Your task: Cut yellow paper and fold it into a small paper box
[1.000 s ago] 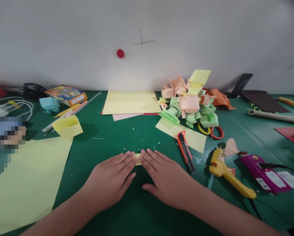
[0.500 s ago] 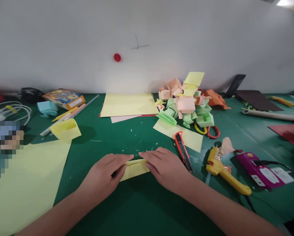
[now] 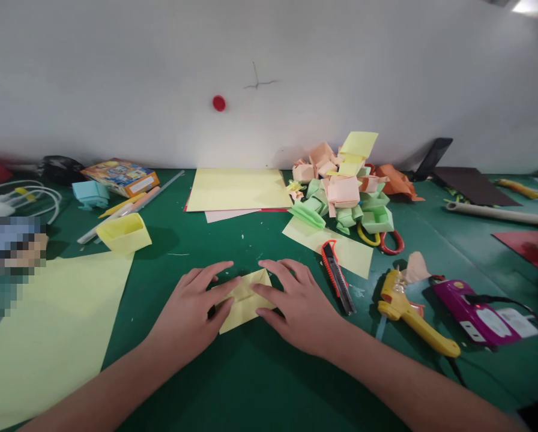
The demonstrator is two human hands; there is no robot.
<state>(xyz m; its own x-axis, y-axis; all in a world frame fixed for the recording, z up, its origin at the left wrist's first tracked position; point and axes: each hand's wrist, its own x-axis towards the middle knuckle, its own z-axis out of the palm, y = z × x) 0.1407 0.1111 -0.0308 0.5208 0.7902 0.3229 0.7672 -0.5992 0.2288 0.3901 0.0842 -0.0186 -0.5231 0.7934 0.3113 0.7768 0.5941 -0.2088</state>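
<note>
Green table (image 3: 251, 384): folded yellow paper (image 3: 244, 300) pressed between both hands.

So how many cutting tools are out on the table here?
2: a utility knife right of the right hand, and scissors at the folded paper pile. More may be hidden under it.

Nothing is showing readable text: print on the orange box (image 3: 120, 176) and the label on the purple device (image 3: 476, 311) is blurring out.
</note>
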